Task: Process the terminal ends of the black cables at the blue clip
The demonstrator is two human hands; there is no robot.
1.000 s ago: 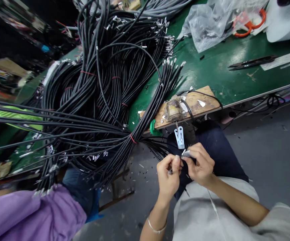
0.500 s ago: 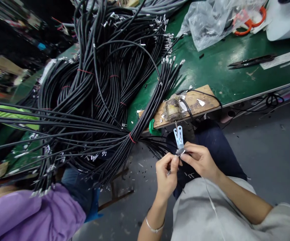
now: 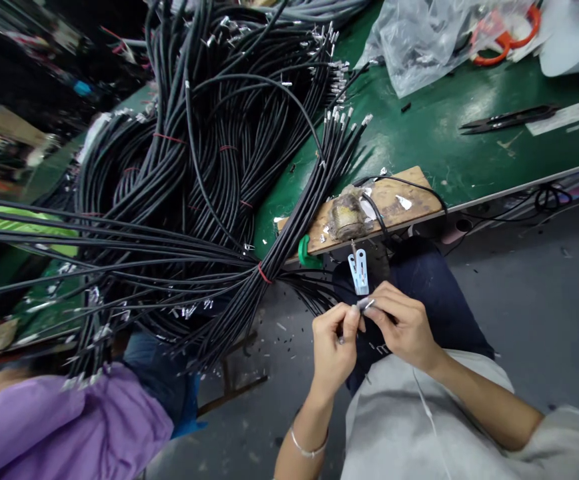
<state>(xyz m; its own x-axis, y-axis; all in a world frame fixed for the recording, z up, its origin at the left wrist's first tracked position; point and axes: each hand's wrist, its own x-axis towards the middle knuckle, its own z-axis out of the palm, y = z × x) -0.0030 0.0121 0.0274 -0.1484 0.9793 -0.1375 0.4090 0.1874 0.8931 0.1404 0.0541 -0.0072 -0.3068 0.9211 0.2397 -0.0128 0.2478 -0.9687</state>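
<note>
My left hand (image 3: 337,340) pinches a black cable close to its end, with thumb and forefinger pressed together. Facing it, my right hand (image 3: 404,325) is closed on the greyish, frayed-looking cable end (image 3: 363,303), where a small shiny bit shows. Exactly how the fingertips hold it is partly hidden. Just beyond the fingertips, apart from them, a light blue clothespin (image 3: 358,273) hangs on a thin shaft. The shaft comes out of a round, grimy, motor-like piece (image 3: 347,220) fixed to a wooden board (image 3: 409,193) at the table edge.
A large heap of black cables (image 3: 209,167) with silvery ends covers the left table side. One bundle, tied with a red band (image 3: 264,273), crosses the edge beside my left hand. Snips (image 3: 509,120), orange-handled scissors (image 3: 507,43) and a plastic bag (image 3: 414,47) lie right. A purple-clothed person (image 3: 69,427) sits left.
My fingertips have drawn slightly back from the clothespin, leaving a small gap. The grey cable end, earlier at the clothespin's tip, now sits just below it between both hands.
</note>
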